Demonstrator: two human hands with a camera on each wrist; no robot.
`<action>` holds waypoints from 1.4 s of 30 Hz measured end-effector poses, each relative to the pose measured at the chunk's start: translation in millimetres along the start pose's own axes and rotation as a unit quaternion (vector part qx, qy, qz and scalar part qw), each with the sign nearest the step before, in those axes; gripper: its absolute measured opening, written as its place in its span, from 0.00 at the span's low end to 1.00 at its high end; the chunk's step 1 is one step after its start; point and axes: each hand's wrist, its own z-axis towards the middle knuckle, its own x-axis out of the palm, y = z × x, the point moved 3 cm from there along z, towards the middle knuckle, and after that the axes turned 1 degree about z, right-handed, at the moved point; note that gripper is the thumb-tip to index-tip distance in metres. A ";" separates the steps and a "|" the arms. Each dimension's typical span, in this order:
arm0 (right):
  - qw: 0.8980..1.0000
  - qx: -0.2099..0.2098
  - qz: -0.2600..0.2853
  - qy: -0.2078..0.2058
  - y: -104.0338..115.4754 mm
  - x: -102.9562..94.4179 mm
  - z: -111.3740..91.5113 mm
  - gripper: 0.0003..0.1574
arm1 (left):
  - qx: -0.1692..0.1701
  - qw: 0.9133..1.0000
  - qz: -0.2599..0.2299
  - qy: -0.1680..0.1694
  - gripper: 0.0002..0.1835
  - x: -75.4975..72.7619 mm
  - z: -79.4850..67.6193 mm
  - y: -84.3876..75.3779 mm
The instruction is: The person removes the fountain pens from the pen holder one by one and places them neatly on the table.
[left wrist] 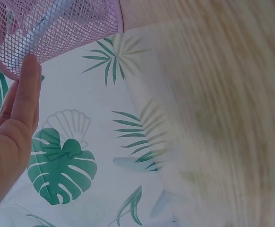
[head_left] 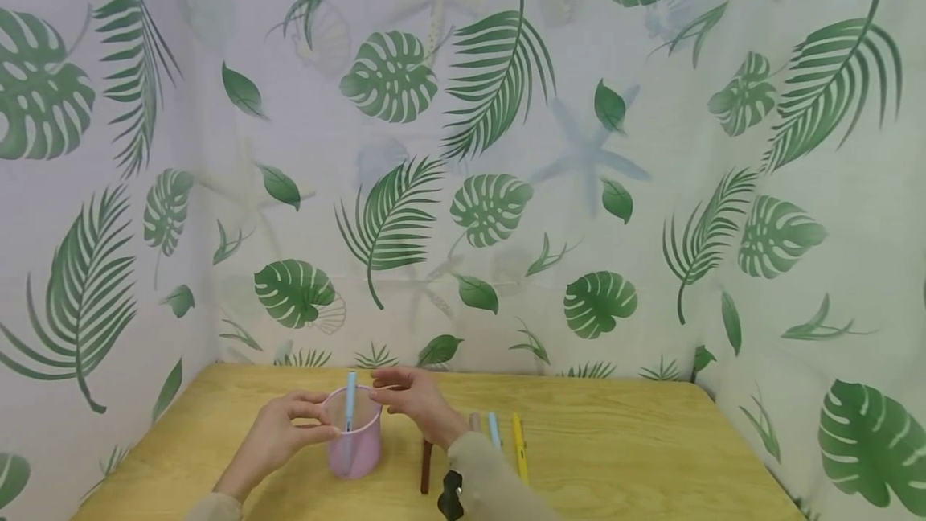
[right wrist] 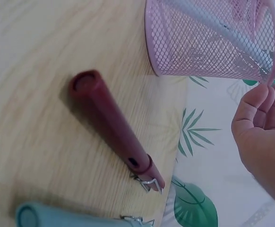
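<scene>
A pink mesh pen holder (head_left: 354, 453) stands upright on the table, with a light blue pen (head_left: 350, 400) leaning inside and rising above the rim. My left hand (head_left: 278, 432) is at its left side; the fairly straight fingers and thumb touch the holder near the rim. In the left wrist view, a fingertip (left wrist: 30, 64) rests against the mesh. On the other side, my right hand (head_left: 415, 400) has its fingertips at the far right rim, loosely extended. The right wrist view shows the fingers (right wrist: 251, 106) by the rim, with no pen visible in them.
On the wooden table (head_left: 615, 457), a dark red pen (head_left: 425, 469) lies right of the holder. Beyond it, partly behind my right forearm, lie a brownish pen (head_left: 474, 422), another light blue pen (head_left: 494, 428) and a yellow pen (head_left: 519, 445). Leaf-patterned curtains (head_left: 550, 264) surround the table.
</scene>
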 end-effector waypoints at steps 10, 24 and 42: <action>1.000 0.010 -0.002 -0.002 -7.6 10.6 9.8 0.28 | 0.006 1.000 -0.011 0.001 0.08 0.2 0.5 2.0; 0.998 -0.006 -0.042 0.038 -4.1 23.7 14.8 0.33 | 0.000 1.000 -0.017 0.000 0.09 -1.8 -2.2 0.3; 0.998 -0.019 -0.059 -0.010 -5.9 27.9 19.3 0.21 | 0.007 1.000 -0.023 0.006 0.08 -0.8 -1.8 1.1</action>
